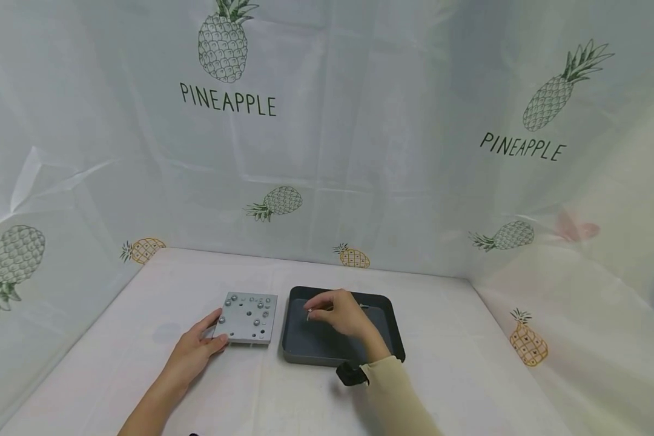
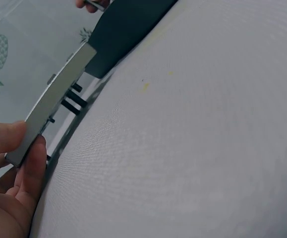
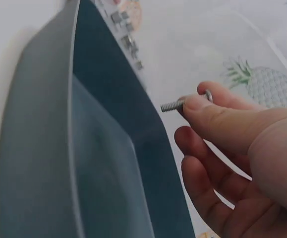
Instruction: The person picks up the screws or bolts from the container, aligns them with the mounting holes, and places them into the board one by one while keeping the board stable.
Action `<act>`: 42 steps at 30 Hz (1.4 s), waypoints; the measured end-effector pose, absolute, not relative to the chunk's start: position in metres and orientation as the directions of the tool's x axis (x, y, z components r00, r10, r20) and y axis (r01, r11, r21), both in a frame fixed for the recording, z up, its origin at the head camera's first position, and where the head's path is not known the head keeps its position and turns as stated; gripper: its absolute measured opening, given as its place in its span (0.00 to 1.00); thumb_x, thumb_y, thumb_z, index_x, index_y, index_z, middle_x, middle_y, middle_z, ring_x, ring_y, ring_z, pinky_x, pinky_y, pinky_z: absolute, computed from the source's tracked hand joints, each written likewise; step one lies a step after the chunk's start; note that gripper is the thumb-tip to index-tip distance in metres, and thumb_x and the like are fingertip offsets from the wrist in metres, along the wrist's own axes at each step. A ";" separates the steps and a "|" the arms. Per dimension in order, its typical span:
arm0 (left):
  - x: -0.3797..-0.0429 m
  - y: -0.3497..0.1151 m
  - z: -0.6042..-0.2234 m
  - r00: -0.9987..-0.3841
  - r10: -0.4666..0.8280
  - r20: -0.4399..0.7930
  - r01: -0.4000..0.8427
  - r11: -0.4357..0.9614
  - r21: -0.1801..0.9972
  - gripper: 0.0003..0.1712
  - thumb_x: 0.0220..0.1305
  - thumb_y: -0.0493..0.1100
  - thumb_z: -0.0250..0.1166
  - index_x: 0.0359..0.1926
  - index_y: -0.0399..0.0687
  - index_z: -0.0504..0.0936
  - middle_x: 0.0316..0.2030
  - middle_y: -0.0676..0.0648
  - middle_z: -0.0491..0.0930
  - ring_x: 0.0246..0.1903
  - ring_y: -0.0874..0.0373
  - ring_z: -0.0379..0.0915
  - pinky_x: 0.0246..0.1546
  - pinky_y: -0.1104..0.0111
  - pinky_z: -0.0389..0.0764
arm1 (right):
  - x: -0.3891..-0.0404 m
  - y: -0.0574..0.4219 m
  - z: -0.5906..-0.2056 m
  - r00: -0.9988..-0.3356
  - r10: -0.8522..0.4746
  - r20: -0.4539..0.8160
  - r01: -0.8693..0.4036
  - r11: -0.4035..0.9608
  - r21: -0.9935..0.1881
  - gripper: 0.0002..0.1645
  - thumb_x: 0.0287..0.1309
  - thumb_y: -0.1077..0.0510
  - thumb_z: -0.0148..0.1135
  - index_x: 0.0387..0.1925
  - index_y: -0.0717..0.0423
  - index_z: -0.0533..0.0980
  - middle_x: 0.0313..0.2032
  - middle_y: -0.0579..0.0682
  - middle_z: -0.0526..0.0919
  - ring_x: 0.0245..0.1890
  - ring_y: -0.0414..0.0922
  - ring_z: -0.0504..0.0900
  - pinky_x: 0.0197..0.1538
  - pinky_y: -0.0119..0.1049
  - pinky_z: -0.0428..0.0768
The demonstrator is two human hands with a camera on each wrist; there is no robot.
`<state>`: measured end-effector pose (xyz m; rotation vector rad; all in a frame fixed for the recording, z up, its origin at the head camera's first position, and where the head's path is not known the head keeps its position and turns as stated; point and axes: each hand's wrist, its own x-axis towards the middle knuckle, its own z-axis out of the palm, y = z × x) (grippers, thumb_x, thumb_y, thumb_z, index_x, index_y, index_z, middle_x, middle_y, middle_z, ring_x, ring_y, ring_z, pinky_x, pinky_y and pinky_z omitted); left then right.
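My left hand grips the near left corner of a silver metal plate, thumb on one face and fingers beneath. Several bolt heads stand on the plate's top, and dark threaded shanks stick out below it in the left wrist view. That view also shows the plate edge-on, tilted within the frame. Above the dark grey tray, my right hand pinches a small metal screw between thumb and index finger. Its threaded end points out past the thumb tip; the fingers partly hide the rest.
The tray stands just right of the plate, its raised walls between the two work spots. A small metal piece shows near the tray's back right. Behind the white table hangs a pineapple-printed sheet. A black device sits at the right wrist.
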<state>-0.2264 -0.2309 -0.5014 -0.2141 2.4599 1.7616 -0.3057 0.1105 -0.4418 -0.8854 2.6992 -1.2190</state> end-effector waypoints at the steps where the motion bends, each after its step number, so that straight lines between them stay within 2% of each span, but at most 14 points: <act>1: -0.226 -0.231 -0.502 -0.984 -0.052 -0.171 -0.178 0.319 0.931 0.45 0.76 0.49 0.66 0.85 0.54 0.54 0.72 0.34 0.72 0.55 0.52 0.81 0.71 0.38 0.63 | -0.305 0.107 -0.443 -0.830 -0.526 0.185 -0.485 0.517 -0.705 0.11 0.67 0.56 0.73 0.49 0.51 0.90 0.41 0.37 0.92 0.42 0.36 0.88 0.49 0.35 0.85; 7: -0.227 -0.232 -0.503 -0.982 -0.049 -0.184 -0.190 0.316 0.930 0.46 0.76 0.50 0.66 0.86 0.55 0.54 0.74 0.33 0.69 0.59 0.48 0.77 0.72 0.36 0.59 | -0.301 0.086 -0.448 -0.810 -0.553 0.193 -0.491 0.461 -0.739 0.10 0.68 0.57 0.73 0.49 0.47 0.90 0.42 0.36 0.91 0.42 0.33 0.87 0.52 0.33 0.85; 11: -0.228 -0.230 -0.503 -0.982 -0.048 -0.184 -0.189 0.321 0.928 0.45 0.76 0.49 0.65 0.86 0.54 0.54 0.77 0.34 0.65 0.60 0.48 0.77 0.73 0.36 0.60 | -0.298 0.075 -0.449 -0.800 -0.567 0.197 -0.488 0.423 -0.763 0.11 0.68 0.57 0.73 0.50 0.50 0.90 0.44 0.39 0.91 0.43 0.34 0.87 0.53 0.33 0.85; 15: -0.229 -0.228 -0.501 -0.984 -0.041 -0.174 -0.178 0.327 0.928 0.45 0.76 0.49 0.65 0.86 0.53 0.53 0.79 0.33 0.62 0.61 0.46 0.77 0.73 0.36 0.60 | -0.297 0.066 -0.452 -0.802 -0.566 0.191 -0.474 0.409 -0.780 0.11 0.68 0.57 0.73 0.50 0.50 0.90 0.43 0.37 0.91 0.43 0.34 0.87 0.53 0.32 0.84; 17: -0.229 -0.228 -0.501 -0.984 -0.037 -0.176 -0.178 0.330 0.927 0.45 0.76 0.49 0.65 0.86 0.54 0.53 0.80 0.34 0.60 0.65 0.43 0.74 0.74 0.35 0.57 | -0.297 0.063 -0.455 -0.801 -0.568 0.189 -0.472 0.404 -0.784 0.11 0.68 0.57 0.73 0.50 0.49 0.90 0.43 0.37 0.90 0.42 0.34 0.86 0.52 0.32 0.84; 23: -0.230 -0.230 -0.499 -0.979 -0.031 -0.203 -0.202 0.330 0.922 0.47 0.76 0.51 0.65 0.86 0.57 0.52 0.83 0.34 0.52 0.77 0.33 0.57 0.76 0.32 0.45 | -0.299 0.049 -0.459 -0.788 -0.586 0.190 -0.470 0.373 -0.800 0.11 0.67 0.57 0.73 0.49 0.48 0.90 0.44 0.38 0.91 0.42 0.34 0.87 0.50 0.31 0.85; 28: -0.229 -0.232 -0.499 -0.976 -0.031 -0.213 -0.212 0.316 0.925 0.47 0.75 0.51 0.66 0.86 0.58 0.52 0.82 0.34 0.52 0.76 0.34 0.58 0.76 0.32 0.45 | -0.298 0.040 -0.460 -0.787 -0.585 0.195 -0.472 0.367 -0.802 0.10 0.67 0.57 0.74 0.49 0.48 0.90 0.43 0.37 0.91 0.41 0.34 0.87 0.48 0.30 0.85; 33: -0.230 -0.233 -0.499 -0.977 -0.026 -0.211 -0.209 0.307 0.928 0.47 0.75 0.50 0.66 0.86 0.58 0.52 0.83 0.34 0.51 0.77 0.34 0.55 0.76 0.32 0.43 | -0.296 0.037 -0.461 -0.787 -0.589 0.186 -0.468 0.372 -0.802 0.10 0.67 0.57 0.73 0.48 0.49 0.90 0.41 0.36 0.90 0.40 0.32 0.86 0.46 0.29 0.85; 38: -0.230 -0.233 -0.500 -0.981 -0.022 -0.192 -0.189 0.316 0.930 0.47 0.75 0.50 0.66 0.86 0.57 0.52 0.81 0.33 0.56 0.72 0.38 0.65 0.76 0.33 0.48 | -0.295 0.035 -0.464 -0.791 -0.580 0.194 -0.469 0.372 -0.801 0.10 0.66 0.58 0.74 0.48 0.48 0.90 0.41 0.36 0.90 0.38 0.31 0.84 0.44 0.29 0.84; 42: -0.230 -0.233 -0.501 -0.981 -0.022 -0.192 -0.189 0.312 0.931 0.47 0.75 0.50 0.66 0.86 0.57 0.52 0.80 0.33 0.58 0.69 0.41 0.69 0.75 0.34 0.52 | -0.296 0.032 -0.468 -0.794 -0.574 0.201 -0.475 0.379 -0.794 0.10 0.66 0.57 0.74 0.48 0.47 0.91 0.41 0.37 0.90 0.37 0.30 0.83 0.43 0.28 0.84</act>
